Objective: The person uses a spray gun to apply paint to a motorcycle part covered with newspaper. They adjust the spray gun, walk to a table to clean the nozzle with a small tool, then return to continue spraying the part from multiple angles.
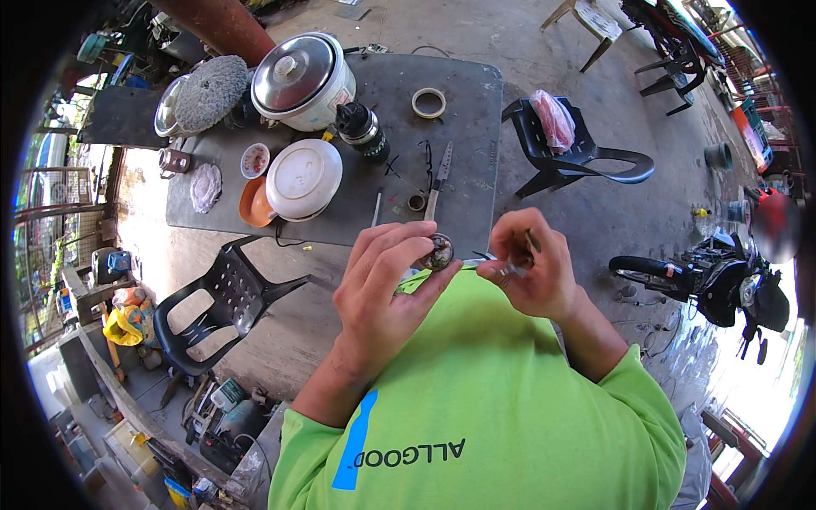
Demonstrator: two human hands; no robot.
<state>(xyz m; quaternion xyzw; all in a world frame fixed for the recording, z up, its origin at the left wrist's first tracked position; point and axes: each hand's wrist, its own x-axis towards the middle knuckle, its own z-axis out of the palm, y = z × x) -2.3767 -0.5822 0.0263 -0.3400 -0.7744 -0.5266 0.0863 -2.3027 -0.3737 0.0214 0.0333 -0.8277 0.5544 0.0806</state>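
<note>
My left hand [374,285] is raised in front of my chest. Its thumb and fingers pinch a small round metal part [439,252], dark-rimmed with a mottled, shiny face. Level with it on the right, my right hand [544,268] has its fingers curled around a thin, slender tool [513,269], mostly hidden in the grip. A dark pointed tip pokes out toward the round part, apart from it. Beyond my hands, a knife [441,174] lies on the grey table [476,127], beside a small dark ring-shaped piece [416,203] and a thin rod [376,206].
On the table stand a rice cooker [303,81], a black bottle [361,132], a white lidded dish [303,178] and a tape roll [428,104]. Black plastic chairs stand left [229,297] and right [578,149], the latter bearing a pink bag [553,121]. A motorcycle [714,276] is farther right.
</note>
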